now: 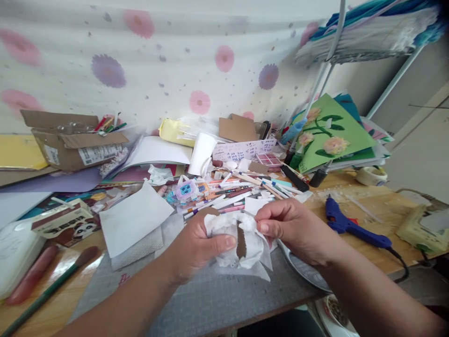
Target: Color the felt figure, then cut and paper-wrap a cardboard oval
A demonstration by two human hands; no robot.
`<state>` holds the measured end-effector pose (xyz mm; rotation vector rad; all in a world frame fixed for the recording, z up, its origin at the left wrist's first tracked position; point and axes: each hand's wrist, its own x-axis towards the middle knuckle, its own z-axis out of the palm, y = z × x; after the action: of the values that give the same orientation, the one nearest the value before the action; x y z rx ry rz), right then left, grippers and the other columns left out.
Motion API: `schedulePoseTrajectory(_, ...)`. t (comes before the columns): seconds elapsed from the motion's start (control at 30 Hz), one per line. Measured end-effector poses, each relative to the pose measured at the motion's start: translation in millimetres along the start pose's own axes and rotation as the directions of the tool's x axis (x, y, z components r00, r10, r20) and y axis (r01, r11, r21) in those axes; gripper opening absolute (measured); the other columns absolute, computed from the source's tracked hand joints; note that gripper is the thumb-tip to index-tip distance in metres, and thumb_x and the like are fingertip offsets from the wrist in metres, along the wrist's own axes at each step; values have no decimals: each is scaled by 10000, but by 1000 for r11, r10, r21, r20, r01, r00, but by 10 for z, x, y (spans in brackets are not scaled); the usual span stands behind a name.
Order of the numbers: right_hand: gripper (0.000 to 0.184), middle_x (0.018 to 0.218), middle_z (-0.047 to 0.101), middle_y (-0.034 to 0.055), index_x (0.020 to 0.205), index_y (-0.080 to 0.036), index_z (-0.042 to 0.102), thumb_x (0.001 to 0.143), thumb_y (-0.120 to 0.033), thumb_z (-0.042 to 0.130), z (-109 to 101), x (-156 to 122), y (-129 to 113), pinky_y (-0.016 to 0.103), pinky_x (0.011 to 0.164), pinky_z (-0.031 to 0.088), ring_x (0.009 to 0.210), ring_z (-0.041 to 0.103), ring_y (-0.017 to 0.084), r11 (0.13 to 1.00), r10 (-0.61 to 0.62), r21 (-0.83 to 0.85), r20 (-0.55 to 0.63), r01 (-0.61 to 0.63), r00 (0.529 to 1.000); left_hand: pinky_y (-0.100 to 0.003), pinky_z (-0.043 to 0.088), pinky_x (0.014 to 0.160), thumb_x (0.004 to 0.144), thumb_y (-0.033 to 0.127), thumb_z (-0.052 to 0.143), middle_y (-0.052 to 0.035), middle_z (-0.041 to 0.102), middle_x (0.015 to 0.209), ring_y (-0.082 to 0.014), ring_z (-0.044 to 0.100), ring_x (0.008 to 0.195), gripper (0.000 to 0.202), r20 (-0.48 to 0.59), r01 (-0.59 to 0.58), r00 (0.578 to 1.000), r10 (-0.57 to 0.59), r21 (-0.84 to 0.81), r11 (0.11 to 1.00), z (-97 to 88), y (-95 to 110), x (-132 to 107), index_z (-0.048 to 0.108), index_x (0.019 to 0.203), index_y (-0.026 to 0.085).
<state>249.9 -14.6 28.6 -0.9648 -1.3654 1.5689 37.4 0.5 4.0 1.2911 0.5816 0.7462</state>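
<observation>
The left hand (pixel 196 248) cups a crumpled wad of white tissue paper (pixel 242 241) over the grey cutting mat (pixel 210 299), its thumb pressed along the wad's lower left, while the right hand (pixel 291 229) pinches the wad's upper right edge between thumb and forefinger. A brown cardboard strip (pixel 241 243) shows through the soft, wrinkled tissue. On the wooden tabletop (pixel 365 206) lie a blue glue gun (pixel 351 227), scattered pens (pixel 242 189), and a white card with handwritten numbers (pixel 243 150), too small to read.
</observation>
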Motion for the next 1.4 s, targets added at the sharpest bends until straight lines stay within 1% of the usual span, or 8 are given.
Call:
schedulePoseTrajectory(0.17, 198, 490, 582, -24, 632, -150, 673, 740, -311, 713, 67, -1, -148, 205, 469, 350, 462, 478, 85, 949, -17, -315, -112, -19, 994, -239, 435, 638, 804, 341, 664, -22, 646, 795, -126, 524, 667, 195, -54, -77, 995, 87, 175, 982, 40, 67, -21, 701, 871, 161)
schedulePoseTrajectory(0.33, 179, 519, 560, -31, 606, -152, 648, 741, -265, 679, 131, 10, -111, 212, 483, 334, 506, 452, 90, 874, -117, -485, -230, -10, 966, -252, 465, 716, 805, 313, 677, -9, 687, 814, -145, 571, 738, 208, -156, -28, 986, 65, 230, 973, 24, 42, -22, 719, 975, 201)
schedulePoseTrajectory(0.5, 296, 586, 624, -3, 663, -151, 692, 779, -424, 705, 48, -33, -22, 212, 507, 441, 519, 547, 98, 998, -67, -3, -87, 67, 994, -278, 493, 745, 783, 299, 700, -18, 709, 860, -168, 622, 801, 281, -109, -30, 994, 24, -47, 998, 36, 21, -3, 707, 1055, 228)
schedulePoseTrajectory(0.67, 178, 609, 694, 6, 755, -164, 751, 692, -315, 821, 8, -38, 74, 190, 506, 507, 509, 618, 91, 954, -4, 301, 25, -4, 1000, -253, 503, 665, 744, 254, 731, -18, 709, 789, -150, 637, 698, 287, -84, -26, 996, 9, -206, 978, 93, 18, -10, 715, 1029, 222)
schedulePoseTrajectory(0.97, 242, 471, 641, -28, 628, -160, 683, 597, -307, 872, 63, 36, 72, 178, 431, 432, 404, 549, 74, 972, -28, 230, -46, 38, 999, -274, 499, 646, 750, 277, 720, -48, 719, 850, -184, 642, 737, 322, -91, -33, 996, 20, -148, 988, 79, 24, -13, 703, 1064, 207)
schedulePoseTrajectory(1.2, 177, 497, 571, -44, 595, -174, 654, 629, -256, 806, 168, 44, -70, 211, 446, 347, 470, 469, 86, 938, -153, -344, -327, 34, 933, -310, 472, 817, 798, 307, 692, -43, 725, 946, -199, 627, 858, 213, -261, -33, 963, 68, 136, 990, 9, -29, -23, 720, 980, 199)
schedulePoseTrajectory(1.27, 185, 511, 575, -40, 601, -177, 660, 657, -289, 797, 165, 46, -53, 216, 463, 371, 484, 483, 90, 950, -162, -306, -321, 60, 933, -315, 481, 796, 794, 306, 691, -51, 730, 931, -203, 634, 834, 242, -247, -41, 967, 56, 64, 997, 21, -31, -7, 722, 1007, 196)
schedulePoseTrajectory(1.4, 247, 595, 668, 7, 718, -168, 731, 725, -412, 770, 98, 25, 54, 220, 500, 477, 519, 590, 107, 982, -82, 158, -148, 105, 986, -312, 505, 759, 757, 275, 717, -54, 735, 872, -184, 647, 747, 275, -200, -47, 980, 12, -170, 984, 76, 1, 16, 729, 1021, 196)
